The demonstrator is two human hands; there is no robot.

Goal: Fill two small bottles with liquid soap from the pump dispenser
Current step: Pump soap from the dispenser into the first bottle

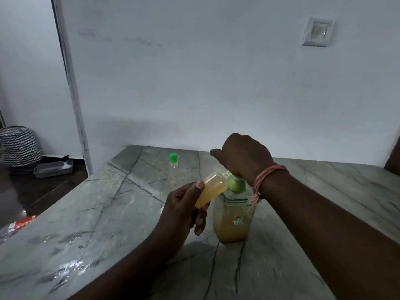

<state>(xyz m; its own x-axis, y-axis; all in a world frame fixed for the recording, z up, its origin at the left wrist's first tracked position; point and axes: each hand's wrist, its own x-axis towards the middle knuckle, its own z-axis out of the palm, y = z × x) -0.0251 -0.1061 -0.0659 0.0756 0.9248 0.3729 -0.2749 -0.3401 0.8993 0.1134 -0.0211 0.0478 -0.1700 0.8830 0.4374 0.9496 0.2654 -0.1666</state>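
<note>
Gripping a small bottle (213, 189) in the left hand (184, 211), thumb along its upper side and fingers curled beneath, tilting it so its open mouth is meeting the nozzle of the pump dispenser (234, 213). Holding it slanted, probably, to line the narrow neck up with the spout and catch the soap without dripping. Already showing amber soap through most of its length, so likely nearing full.

Pressing down on the green pump head (236, 184) with the right hand (244, 158), palm over the top; fingers hidden behind the hand, so not possible to tell how far curled. Bearing straight down, apparently to keep the dispenser from tipping on the counter (108, 224). Wearing a pink thread band (267, 177) at the wrist.

Standing upright further back on the counter, well apart from the dispenser, a second small bottle (173, 167) with a green cap on; contents too faint to judge.

Glistening wet patches near the front left of the counter, worth minding for slips. Beyond the edge, sitting on the floor, a patterned basket (19, 146) and a grey tray (53, 168).
</note>
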